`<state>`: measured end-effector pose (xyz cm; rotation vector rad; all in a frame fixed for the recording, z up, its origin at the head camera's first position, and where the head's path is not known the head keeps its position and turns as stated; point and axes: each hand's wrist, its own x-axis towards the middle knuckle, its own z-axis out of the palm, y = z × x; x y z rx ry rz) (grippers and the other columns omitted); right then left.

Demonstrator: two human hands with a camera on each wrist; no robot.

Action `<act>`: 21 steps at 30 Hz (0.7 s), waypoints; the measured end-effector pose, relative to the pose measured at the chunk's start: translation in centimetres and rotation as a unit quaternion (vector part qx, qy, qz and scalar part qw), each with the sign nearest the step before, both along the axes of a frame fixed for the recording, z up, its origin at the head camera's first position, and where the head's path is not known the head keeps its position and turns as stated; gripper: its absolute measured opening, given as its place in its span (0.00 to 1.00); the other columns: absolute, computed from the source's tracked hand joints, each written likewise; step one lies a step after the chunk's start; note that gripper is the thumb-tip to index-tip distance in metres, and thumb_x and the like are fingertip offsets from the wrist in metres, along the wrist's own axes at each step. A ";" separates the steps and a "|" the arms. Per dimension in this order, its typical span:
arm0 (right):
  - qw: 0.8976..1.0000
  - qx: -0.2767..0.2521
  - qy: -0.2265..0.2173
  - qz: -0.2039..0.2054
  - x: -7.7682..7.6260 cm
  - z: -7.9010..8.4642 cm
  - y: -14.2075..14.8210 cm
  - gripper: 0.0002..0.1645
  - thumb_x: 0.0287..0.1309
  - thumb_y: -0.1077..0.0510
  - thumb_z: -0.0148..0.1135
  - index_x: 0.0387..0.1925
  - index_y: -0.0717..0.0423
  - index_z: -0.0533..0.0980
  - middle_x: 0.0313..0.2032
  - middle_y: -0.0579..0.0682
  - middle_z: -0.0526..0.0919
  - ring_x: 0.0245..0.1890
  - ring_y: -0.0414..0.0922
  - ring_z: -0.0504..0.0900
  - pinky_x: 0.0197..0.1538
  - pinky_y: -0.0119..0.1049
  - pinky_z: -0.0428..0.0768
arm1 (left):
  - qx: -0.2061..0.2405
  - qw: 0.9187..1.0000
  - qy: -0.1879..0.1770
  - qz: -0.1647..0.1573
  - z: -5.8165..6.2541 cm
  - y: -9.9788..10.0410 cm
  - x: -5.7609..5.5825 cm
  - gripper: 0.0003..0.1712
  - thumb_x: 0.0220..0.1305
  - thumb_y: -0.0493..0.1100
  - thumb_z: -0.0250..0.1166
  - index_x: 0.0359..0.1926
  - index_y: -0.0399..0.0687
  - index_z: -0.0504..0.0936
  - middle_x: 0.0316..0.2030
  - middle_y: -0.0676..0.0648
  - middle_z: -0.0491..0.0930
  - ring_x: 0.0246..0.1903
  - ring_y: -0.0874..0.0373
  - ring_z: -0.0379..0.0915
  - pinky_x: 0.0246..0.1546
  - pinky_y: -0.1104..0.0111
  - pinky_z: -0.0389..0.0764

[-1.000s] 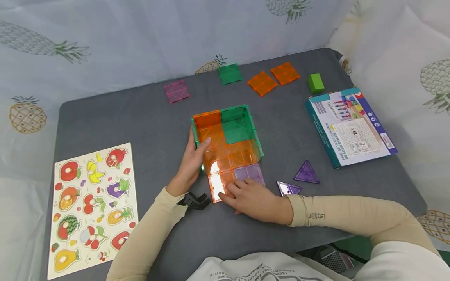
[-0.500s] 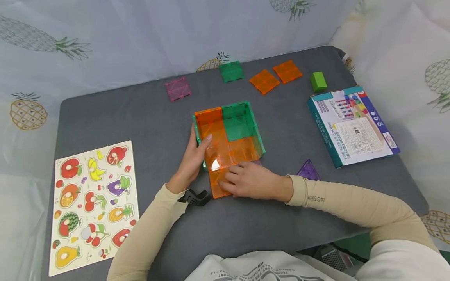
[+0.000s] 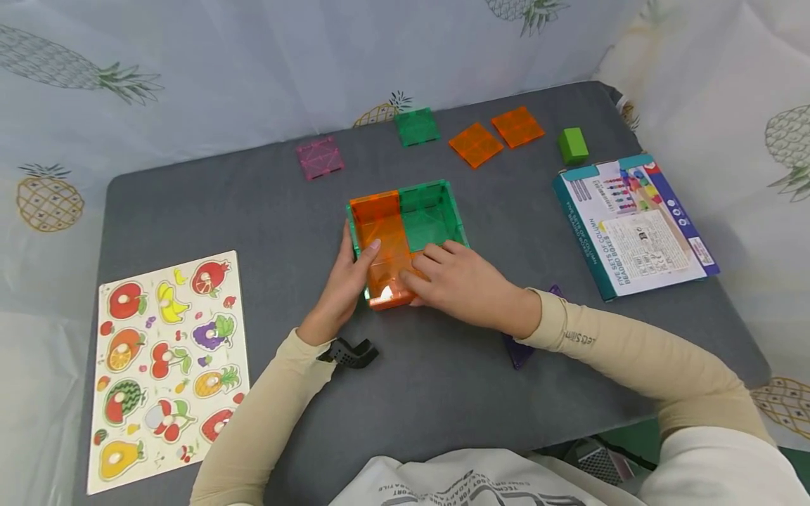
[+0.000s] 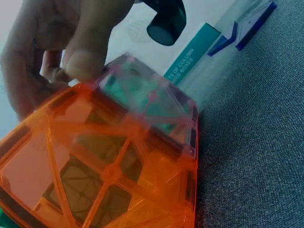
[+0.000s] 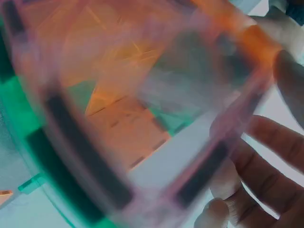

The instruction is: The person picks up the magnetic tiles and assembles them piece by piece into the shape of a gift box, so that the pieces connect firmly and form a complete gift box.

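An open-topped box of clear magnetic tiles, with orange and green parts (image 3: 430, 218), sits mid-table. My left hand (image 3: 342, 288) grips its left wall, thumb over the rim and fingers outside. My right hand (image 3: 465, 284) is at the front side, pinching the top edge of the raised front tiles. In the left wrist view that front shows as an orange square tile (image 4: 111, 172) beside a pale purple square tile (image 4: 152, 97), with the right thumb (image 4: 85, 64) at their upper edge. The head view hides the purple tile behind the right hand; in the right wrist view it is blurred.
Toward the back lie a pink tile (image 3: 319, 157), a green tile (image 3: 417, 127) and two orange tiles (image 3: 476, 145). A green block (image 3: 573, 145) and a beaded-column box (image 3: 635, 225) are at right. Purple triangles (image 3: 519, 351) lie partly under the right forearm. A fruit puzzle board (image 3: 167, 369) is at left.
The orange and purple front tiles, flat on the table before, have been swung up against the box's front. My right hand moved forward and up with them; my left hand stayed.
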<state>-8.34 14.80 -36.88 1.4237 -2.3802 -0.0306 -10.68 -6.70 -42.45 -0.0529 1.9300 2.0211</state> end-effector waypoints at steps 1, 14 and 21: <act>1.000 -0.006 -0.003 -0.001 -0.2 0.0 0.0 0.21 0.60 0.41 0.61 0.43 0.52 0.79 0.34 0.48 0.80 0.34 0.46 0.75 0.37 0.37 0.73 | 0.000 1.000 -0.001 0.001 0.0 0.0 0.0 0.45 0.71 0.54 0.53 0.75 0.72 0.31 0.76 0.58 0.36 0.74 0.59 0.35 0.71 0.55 0.53; 0.970 -0.168 -0.142 -0.100 -6.3 2.0 4.4 0.14 0.60 0.54 0.64 0.42 0.60 0.82 0.36 0.56 0.83 0.37 0.53 0.79 0.39 0.47 0.76 | -0.045 0.999 -0.026 -0.002 0.4 -0.5 -0.1 0.46 0.71 0.58 0.51 0.75 0.68 0.28 0.75 0.62 0.28 0.74 0.62 0.22 0.74 0.55 0.38; 0.894 -0.073 -0.296 -0.329 -14.7 -0.5 7.7 0.30 0.69 0.49 0.53 0.62 0.65 0.69 0.58 0.68 0.73 0.58 0.65 0.69 0.57 0.58 0.71 | -0.061 0.998 -0.033 0.000 0.0 -0.6 0.1 0.47 0.70 0.60 0.52 0.75 0.67 0.29 0.75 0.61 0.28 0.74 0.60 0.21 0.74 0.53 0.37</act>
